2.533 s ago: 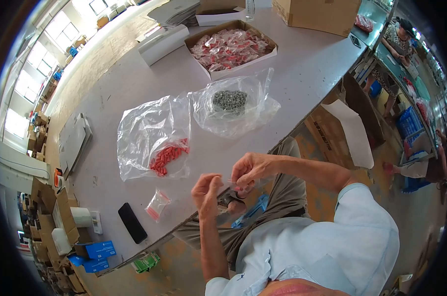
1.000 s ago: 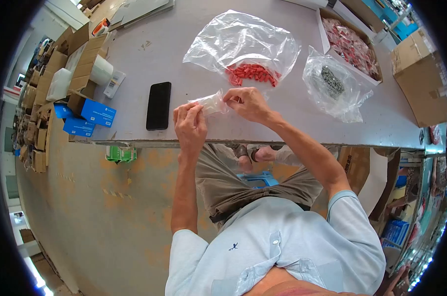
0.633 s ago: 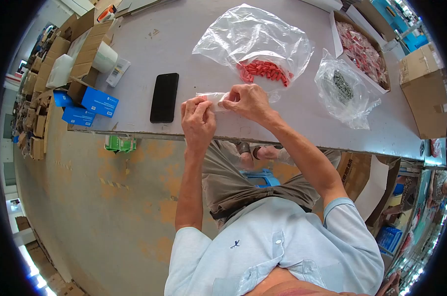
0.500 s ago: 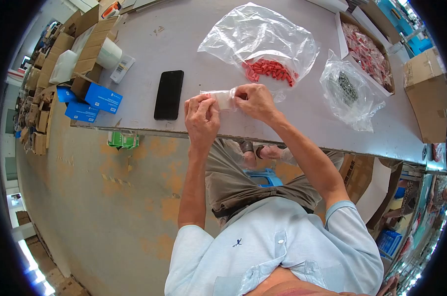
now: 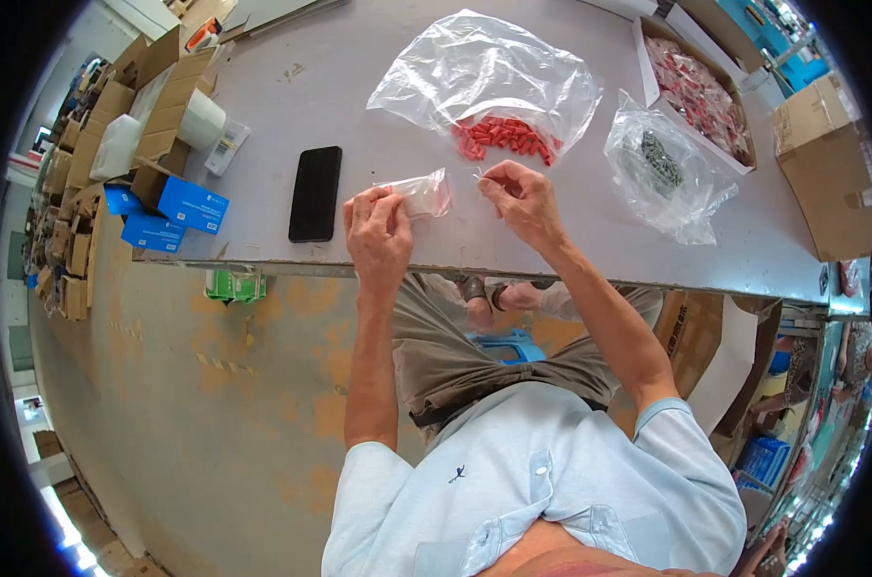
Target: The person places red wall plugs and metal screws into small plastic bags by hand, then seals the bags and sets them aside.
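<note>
A small clear plastic bag with a reddish edge at its right end is pinched at its left end by my left hand. What is inside the bag looks whitish and cannot be made out. My right hand, apart from the bag, has its thumb and fingers closed on a thin pale strip, too small to name surely. Just beyond that hand, red plugs lie in the mouth of a large clear bag. A black phone lies left of my left hand.
Toward the right lies a clear bag of dark screws or similar small parts. Behind it stands a box of red packets. A cardboard carton sits at the right edge; blue boxes sit at the left edge.
My right hand has let go of the small bag's right end and moved away to the right, a thin pale strip at its fingertips. My left hand still holds the bag. The view has shifted slightly.
</note>
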